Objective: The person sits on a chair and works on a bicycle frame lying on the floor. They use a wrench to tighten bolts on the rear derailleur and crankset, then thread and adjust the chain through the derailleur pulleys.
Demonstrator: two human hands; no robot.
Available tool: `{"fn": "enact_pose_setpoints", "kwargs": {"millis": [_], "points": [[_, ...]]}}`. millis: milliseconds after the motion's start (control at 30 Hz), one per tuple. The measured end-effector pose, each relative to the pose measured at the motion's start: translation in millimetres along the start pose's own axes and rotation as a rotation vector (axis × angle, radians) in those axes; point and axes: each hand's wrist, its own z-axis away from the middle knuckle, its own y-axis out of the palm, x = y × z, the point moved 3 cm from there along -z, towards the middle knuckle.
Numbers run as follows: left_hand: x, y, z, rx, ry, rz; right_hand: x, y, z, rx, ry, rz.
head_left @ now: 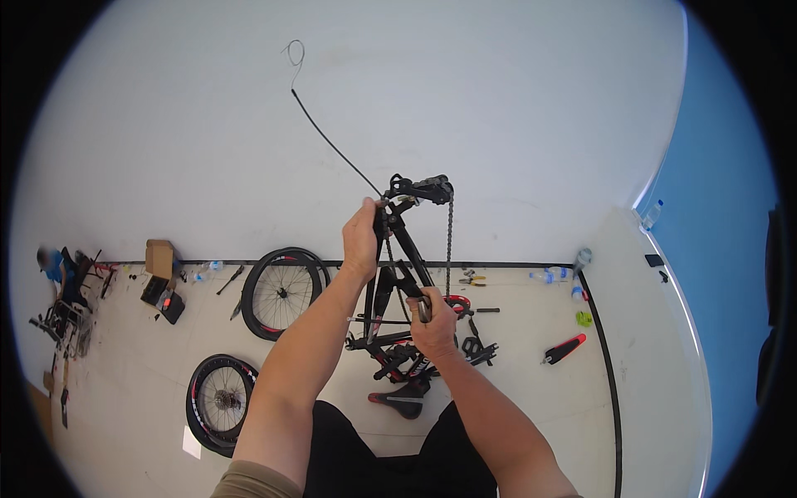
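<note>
At the bottom of the frame, left of centre, an olive-brown short sleeve is seen, its hem ending on the upper arm. Both forearms, the left hand and the right hand are bare. At bottom centre, plain black legwear is worn.

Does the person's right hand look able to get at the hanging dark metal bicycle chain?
Probably yes: the dark metal bicycle chain hangs close to the right hand, nothing visibly blocking it, though its curled grip by the black frame may need loosening.
</note>
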Motion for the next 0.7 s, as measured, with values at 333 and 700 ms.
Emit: {"fn": "enact_pose_setpoints", "kwargs": {"millis": [333, 700], "points": [[-12, 1, -4, 0.034, 0.240, -0.326, -4, 4, 0, 0.040, 0.017, -0.052], [-30, 9, 4, -0.053, 0.610, -0.675, -8, 7, 0, 0.042, 0.020, -0.025]]}}
